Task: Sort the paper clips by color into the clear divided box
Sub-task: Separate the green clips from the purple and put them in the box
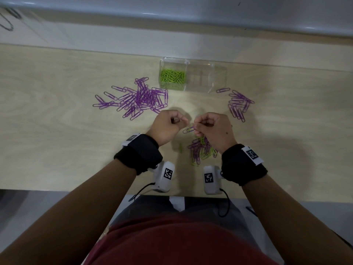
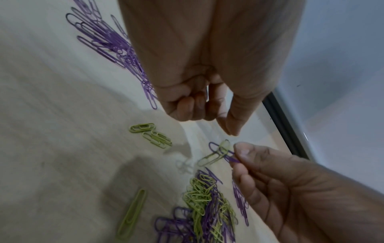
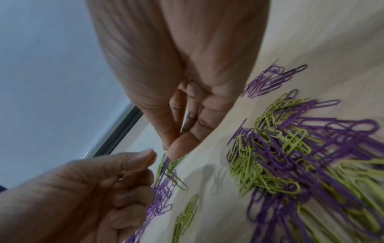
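Note:
My right hand (image 1: 196,127) pinches a tangled green and purple clip pair (image 1: 188,129) just above the table; the pinch also shows in the left wrist view, on the purple clip (image 2: 232,157). My left hand (image 1: 181,120) hovers beside it with fingers curled; its thumb (image 2: 229,128) points at the pair without touching, and I see nothing held. A mixed green and purple pile (image 1: 202,150) lies under my right hand. The clear divided box (image 1: 210,68) at the back holds green clips (image 1: 172,76) in its left compartment.
A big spread of purple clips (image 1: 141,98) lies left of the box and a smaller purple group (image 1: 238,106) lies to its right. One green clip (image 1: 180,148) sits alone near the mixed pile. A wall runs behind the box.

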Action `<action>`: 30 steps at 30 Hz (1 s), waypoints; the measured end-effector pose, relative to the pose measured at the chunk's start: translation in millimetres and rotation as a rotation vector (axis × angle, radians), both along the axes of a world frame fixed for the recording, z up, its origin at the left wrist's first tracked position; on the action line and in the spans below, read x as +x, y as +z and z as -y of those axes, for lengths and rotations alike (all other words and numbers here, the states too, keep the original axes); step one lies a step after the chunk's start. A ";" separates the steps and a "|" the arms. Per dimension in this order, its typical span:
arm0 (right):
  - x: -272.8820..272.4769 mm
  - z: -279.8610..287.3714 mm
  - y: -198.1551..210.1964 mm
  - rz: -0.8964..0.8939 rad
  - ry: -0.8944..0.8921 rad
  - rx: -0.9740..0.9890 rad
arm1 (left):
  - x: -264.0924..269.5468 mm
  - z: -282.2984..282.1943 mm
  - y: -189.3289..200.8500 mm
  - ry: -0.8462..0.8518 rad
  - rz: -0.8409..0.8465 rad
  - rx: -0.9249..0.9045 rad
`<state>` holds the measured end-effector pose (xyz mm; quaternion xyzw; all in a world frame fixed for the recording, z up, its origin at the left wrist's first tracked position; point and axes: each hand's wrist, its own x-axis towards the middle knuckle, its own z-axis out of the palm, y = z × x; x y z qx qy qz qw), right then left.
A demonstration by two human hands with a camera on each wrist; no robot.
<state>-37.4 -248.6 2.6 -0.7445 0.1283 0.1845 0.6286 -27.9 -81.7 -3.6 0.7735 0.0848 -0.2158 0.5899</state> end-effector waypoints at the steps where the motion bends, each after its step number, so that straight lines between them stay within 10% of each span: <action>1: -0.5 0.2 -0.3 0.002 0.004 -0.011 | 0.2 0.6 0.2 0.003 -0.004 0.006; 16: -2.3 6.4 -10.1 0.044 -0.012 -0.210 | -10.6 -12.1 0.9 0.193 -0.053 -0.223; 24: 40.4 77.6 -11.5 0.183 -0.277 -0.461 | -34.8 -47.9 -28.3 -0.293 0.283 0.365; 30: 28.4 93.7 -21.6 0.240 0.071 -0.783 | -28.5 -37.6 -34.3 -0.495 0.522 0.797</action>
